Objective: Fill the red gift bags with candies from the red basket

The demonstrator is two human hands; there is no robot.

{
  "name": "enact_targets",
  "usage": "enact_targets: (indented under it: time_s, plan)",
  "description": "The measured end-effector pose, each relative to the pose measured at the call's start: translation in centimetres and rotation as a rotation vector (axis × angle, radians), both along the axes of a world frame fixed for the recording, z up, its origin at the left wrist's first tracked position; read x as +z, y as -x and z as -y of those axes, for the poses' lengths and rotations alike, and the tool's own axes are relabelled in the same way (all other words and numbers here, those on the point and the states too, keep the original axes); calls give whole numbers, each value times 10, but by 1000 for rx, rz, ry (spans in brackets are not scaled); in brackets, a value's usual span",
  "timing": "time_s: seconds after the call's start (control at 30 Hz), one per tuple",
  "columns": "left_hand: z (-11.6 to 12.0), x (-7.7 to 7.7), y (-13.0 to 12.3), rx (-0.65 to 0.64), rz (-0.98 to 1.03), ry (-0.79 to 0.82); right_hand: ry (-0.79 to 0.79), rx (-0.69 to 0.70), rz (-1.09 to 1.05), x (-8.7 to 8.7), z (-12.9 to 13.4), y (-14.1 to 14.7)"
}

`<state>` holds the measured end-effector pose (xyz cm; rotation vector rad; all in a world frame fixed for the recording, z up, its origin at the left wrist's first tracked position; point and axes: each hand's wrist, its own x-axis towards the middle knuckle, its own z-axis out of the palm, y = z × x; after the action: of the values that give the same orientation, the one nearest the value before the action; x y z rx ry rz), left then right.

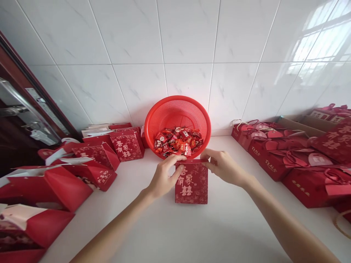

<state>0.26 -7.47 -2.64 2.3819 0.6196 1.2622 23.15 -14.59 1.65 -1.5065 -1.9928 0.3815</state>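
Note:
A small red box with pale Chinese characters (193,186) stands upright on the white surface in front of me. My left hand (166,175) pinches the left end of its top edge between thumb and fingers. At the right end of the same edge, my right hand (221,164) holds the top with its thumb and fingers. Just behind the box, a red plastic basket (178,106) leans tilted toward me, with many small wrapped candies (178,142) gathered in its lower part.
Several red boxes, some with raised flaps (60,182), line the left side. Rows of red boxes with ribbons and cord handles (276,160) stand at the right, by an open cardboard carton (315,122). Behind is a tiled wall (189,33); a door handle (16,96) shows far left.

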Motion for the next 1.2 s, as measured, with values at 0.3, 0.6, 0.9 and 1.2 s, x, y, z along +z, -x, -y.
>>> enact_targets:
  time_s: [0.3, 0.6, 0.9, 1.2]
  plan:
    - [-7, -17, -3, 1, 124, -42, 43, 62, -124, -8, -3, 2]
    - [-1, -17, -2, -34, 174, 160, 105, 15, -123, -11, -5, 5]
    - [4, -20, -11, -98, 320, 760, 169, 70, -249, -12, -8, 1]
    - [8, -17, -7, -103, 344, 817, 253, 243, -499, -16, -15, -6]
